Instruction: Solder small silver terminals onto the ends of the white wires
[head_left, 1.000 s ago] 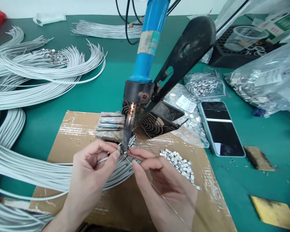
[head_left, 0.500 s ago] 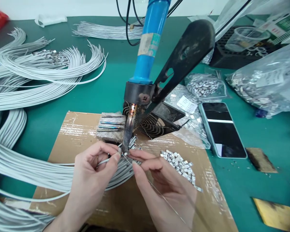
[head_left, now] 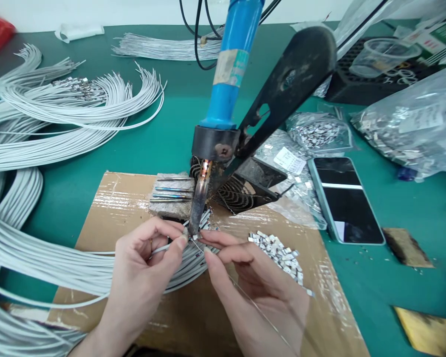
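- Evidently, a smooth, whitish cable (head_left: 160,248) is held by the left hand (head_left: 143,272), grip narrow.
- A thin, silvery, nearly straight strand (head_left: 260,311) is pinched by the right hand (head_left: 258,282).

You can read no words or numbers here. The pale and teal label (head_left: 229,68) on your soldering iron (head_left: 223,102) is blurred, like the white tag (head_left: 290,159) on the flat bag (head_left: 301,196) at the cardboard's (head_left: 107,208) back right corner, the pale sticker (head_left: 421,119) on the bulging sack (head_left: 392,141), and the green-and-white packet (head_left: 444,34) near the desk's (head_left: 152,153) back edge.
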The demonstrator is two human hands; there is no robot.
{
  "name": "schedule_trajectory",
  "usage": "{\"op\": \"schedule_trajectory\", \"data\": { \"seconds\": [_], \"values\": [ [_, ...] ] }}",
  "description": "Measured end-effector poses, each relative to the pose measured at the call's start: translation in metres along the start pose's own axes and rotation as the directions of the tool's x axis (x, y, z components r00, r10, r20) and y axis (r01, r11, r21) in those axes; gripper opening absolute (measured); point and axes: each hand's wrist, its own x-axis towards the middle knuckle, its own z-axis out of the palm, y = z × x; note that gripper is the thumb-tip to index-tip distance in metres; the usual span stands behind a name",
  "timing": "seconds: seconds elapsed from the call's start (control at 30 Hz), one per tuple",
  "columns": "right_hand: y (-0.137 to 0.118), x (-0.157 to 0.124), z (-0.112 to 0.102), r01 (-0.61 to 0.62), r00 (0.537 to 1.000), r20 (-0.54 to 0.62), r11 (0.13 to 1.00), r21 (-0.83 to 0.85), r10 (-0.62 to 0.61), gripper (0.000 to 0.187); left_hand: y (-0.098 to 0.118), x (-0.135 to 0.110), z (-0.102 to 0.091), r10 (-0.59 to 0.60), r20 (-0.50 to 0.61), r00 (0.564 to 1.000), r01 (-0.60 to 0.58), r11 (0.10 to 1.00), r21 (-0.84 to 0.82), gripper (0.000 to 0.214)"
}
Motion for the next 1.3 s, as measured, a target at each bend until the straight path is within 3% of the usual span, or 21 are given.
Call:
{"op": "schedule_trajectory", "data": {
  "seconds": [1.3],
  "values": [
    [0.0003, 0.0018, 0.0025, 0.005, 1.0, -0.022, 1.0, 0.004, -0.005, 0.018, -0.0045, -0.0004, -0.0031, 0.014, 0.02, 1.0, -0.014, 1.0, -0.028, 0.017]
  ]
}}
